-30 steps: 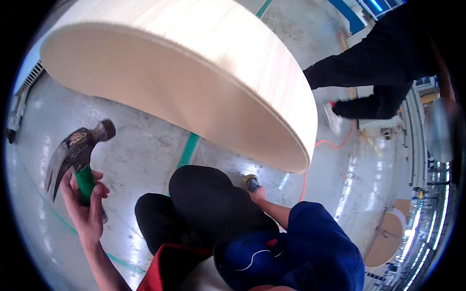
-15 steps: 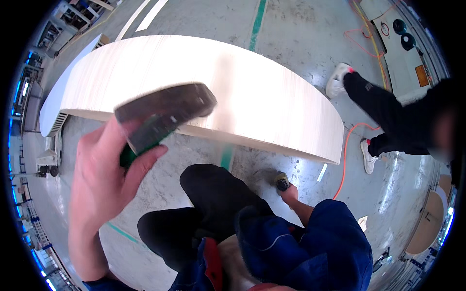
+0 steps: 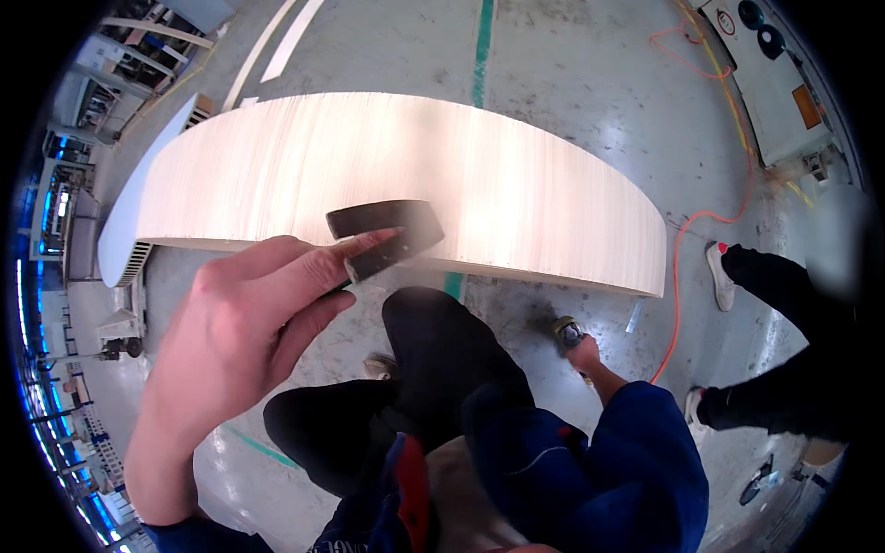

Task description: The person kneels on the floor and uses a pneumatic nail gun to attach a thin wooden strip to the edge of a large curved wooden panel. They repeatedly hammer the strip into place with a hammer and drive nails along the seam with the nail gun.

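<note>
1. hammer (image 3: 383, 238): its dark head sits in front of the curved pale wood panel (image 3: 516, 198), close to or against its lower face; contact is unclear.
2. your left hand (image 3: 249, 336) is closed round the handle, forefinger stretched along it.
3. your right hand (image 3: 583, 353) is down by the concrete floor (image 3: 590, 83), curled on a small dark object (image 3: 567, 330).
4. no fastener or mark shows on the panel, so you seem early in the hammering, most left.

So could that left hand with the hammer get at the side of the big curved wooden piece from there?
Probably yes. The left hand holds the hammer right up at the pale curved wooden panel, its head overlapping the panel's side, with nothing between them. Actual contact cannot be told.
</note>
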Demonstrator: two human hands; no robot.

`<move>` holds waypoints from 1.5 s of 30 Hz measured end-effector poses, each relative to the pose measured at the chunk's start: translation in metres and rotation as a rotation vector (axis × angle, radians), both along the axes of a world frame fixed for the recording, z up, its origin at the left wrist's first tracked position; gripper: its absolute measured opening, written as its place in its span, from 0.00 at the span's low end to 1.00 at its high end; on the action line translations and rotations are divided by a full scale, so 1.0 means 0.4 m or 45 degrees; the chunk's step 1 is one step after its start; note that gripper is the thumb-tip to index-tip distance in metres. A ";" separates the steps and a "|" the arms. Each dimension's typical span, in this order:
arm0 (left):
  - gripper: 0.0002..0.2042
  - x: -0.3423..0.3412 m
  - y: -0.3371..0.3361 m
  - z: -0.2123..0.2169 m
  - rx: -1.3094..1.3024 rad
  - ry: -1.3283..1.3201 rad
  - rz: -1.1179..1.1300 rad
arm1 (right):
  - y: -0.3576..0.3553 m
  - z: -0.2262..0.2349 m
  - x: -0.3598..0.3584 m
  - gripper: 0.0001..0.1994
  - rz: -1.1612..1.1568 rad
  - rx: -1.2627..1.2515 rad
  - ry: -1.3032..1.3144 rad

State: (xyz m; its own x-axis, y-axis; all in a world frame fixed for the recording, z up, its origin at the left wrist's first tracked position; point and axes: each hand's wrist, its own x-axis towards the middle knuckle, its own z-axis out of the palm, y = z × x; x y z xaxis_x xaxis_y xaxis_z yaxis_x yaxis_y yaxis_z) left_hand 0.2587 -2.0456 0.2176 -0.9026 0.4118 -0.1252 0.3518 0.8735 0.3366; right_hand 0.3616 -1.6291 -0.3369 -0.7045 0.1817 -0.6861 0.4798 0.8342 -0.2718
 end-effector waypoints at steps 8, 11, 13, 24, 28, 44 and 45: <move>0.14 0.053 0.074 0.021 0.057 0.468 0.035 | 0.014 -0.032 0.015 0.18 -0.028 -0.058 0.121; 0.13 0.047 0.101 0.012 -0.112 0.230 0.003 | 0.013 -0.039 0.018 0.17 0.002 -0.021 0.143; 0.12 0.052 0.113 0.027 -0.115 0.284 -0.046 | 0.015 -0.042 0.019 0.17 0.019 -0.029 0.146; 0.16 0.063 0.094 0.024 -0.172 0.350 0.021 | 0.039 -0.085 0.005 0.16 -0.003 -0.100 0.103; 0.17 0.056 0.130 0.035 0.083 0.710 -0.205 | 0.036 -0.090 0.015 0.16 0.014 -0.092 0.132; 0.18 -0.005 0.197 -0.008 -0.109 0.219 -0.343 | 0.021 -0.028 0.012 0.16 -0.053 -0.086 0.128; 0.18 -0.012 0.195 -0.006 0.115 0.350 -0.371 | 0.022 -0.029 0.016 0.16 -0.045 -0.103 0.121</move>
State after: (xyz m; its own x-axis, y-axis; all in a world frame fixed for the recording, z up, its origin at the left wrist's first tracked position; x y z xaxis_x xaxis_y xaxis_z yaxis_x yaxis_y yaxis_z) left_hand 0.2540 -1.9675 0.2151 -0.7414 0.6534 0.1529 0.6676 0.6953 0.2661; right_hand 0.3679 -1.6202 -0.3487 -0.7611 0.1541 -0.6301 0.4772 0.7910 -0.3830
